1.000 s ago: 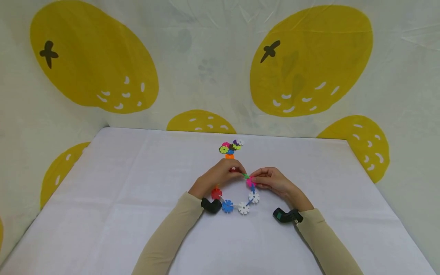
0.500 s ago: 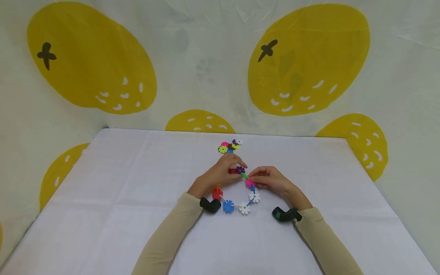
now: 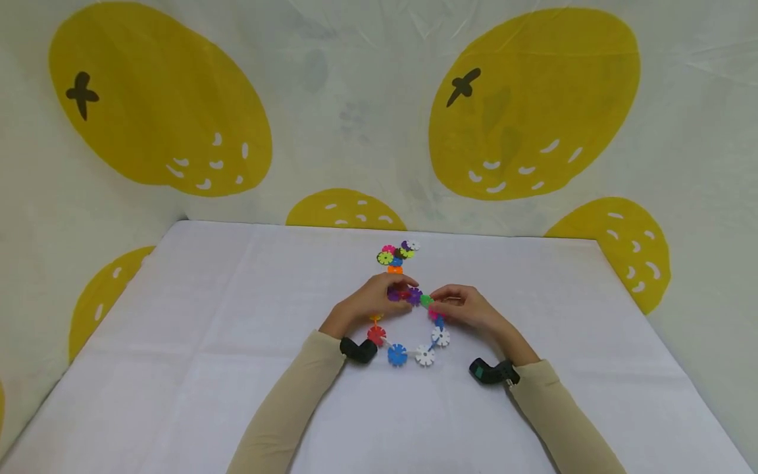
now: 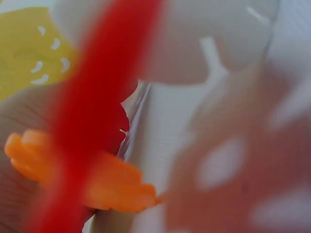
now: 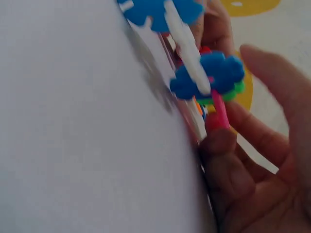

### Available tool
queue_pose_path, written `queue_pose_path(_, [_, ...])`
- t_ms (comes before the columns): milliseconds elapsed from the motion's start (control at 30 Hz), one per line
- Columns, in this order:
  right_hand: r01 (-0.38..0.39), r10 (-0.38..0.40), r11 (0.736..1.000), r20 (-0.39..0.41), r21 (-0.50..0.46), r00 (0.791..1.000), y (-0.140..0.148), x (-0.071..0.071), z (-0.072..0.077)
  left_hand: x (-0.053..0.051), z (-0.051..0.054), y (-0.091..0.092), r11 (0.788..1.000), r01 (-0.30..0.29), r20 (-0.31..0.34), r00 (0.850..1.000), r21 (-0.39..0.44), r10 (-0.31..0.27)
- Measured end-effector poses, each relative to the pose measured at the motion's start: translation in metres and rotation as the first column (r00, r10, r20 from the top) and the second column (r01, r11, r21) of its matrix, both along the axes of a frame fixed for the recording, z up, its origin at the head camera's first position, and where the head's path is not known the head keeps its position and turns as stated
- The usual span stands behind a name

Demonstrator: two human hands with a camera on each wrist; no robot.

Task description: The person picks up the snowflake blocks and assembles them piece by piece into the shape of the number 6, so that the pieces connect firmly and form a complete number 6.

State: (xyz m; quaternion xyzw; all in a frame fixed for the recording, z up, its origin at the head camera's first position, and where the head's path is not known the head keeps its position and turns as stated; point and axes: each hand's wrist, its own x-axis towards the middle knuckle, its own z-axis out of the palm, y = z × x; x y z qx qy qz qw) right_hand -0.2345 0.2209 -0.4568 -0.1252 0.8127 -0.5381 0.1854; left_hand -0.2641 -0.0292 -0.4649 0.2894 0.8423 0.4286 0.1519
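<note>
Notched plastic discs are linked into a ring, with white discs [image 3: 424, 356], a blue disc [image 3: 397, 355] and a red disc [image 3: 376, 336] along its near side. At its upper left, my left hand [image 3: 368, 301] grips the chain by its red and purple pieces, beside a purple disc [image 3: 414, 296]. My right hand [image 3: 476, 311] pinches a pink disc near a green disc [image 3: 426, 301]. In the right wrist view, the pink piece [image 5: 220, 110] stands between thumb and fingers, joined to a blue disc [image 5: 223, 73]. A blurred red disc [image 4: 95, 92] crosses an orange one [image 4: 114, 182] in the left wrist view.
Behind the left hand lies a small cluster of loose-looking discs, among them a yellow-green disc [image 3: 385, 258], with an orange piece [image 3: 395, 270] at its near end. A white cloth [image 3: 177, 368] covers the table; a patterned curtain [image 3: 355, 131] hangs behind.
My left hand has shifted slightly left and down from half a second ago, uncovering the orange piece. The green disc shows more of its face, and the ring's near side has moved slightly right.
</note>
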Motion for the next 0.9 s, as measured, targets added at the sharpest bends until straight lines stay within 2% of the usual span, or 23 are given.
queue_pose_path(100, [0.007, -0.004, 0.999, -0.079, 0.035, 0.997, -0.0042, 0.0014, 0.0004, -0.0004, -0.0014, -0.0004, 1.000, -0.022, 0.023, 0.999, 0.000, 0.022])
queue_pose_path(300, [0.062, -0.063, 0.998, -0.088, -0.014, 0.994, -0.0054, 0.0024, -0.0020, -0.0022, -0.0038, -0.0031, 0.999, -0.041, 0.042, 0.998, 0.015, 0.041])
queue_pose_path(667, [0.035, -0.041, 0.998, -0.142, -0.043, 0.989, -0.0039, 0.0010, -0.0065, -0.0024, -0.0076, -0.0027, 0.997, -0.056, 0.052, 0.997, 0.046, 0.054])
queue_pose_path(900, [0.039, -0.039, 0.999, -0.149, -0.004, 0.988, -0.0028, 0.0014, -0.0055, -0.0024, -0.0064, -0.0043, 0.998, -0.038, 0.087, 0.996, 0.051, 0.033])
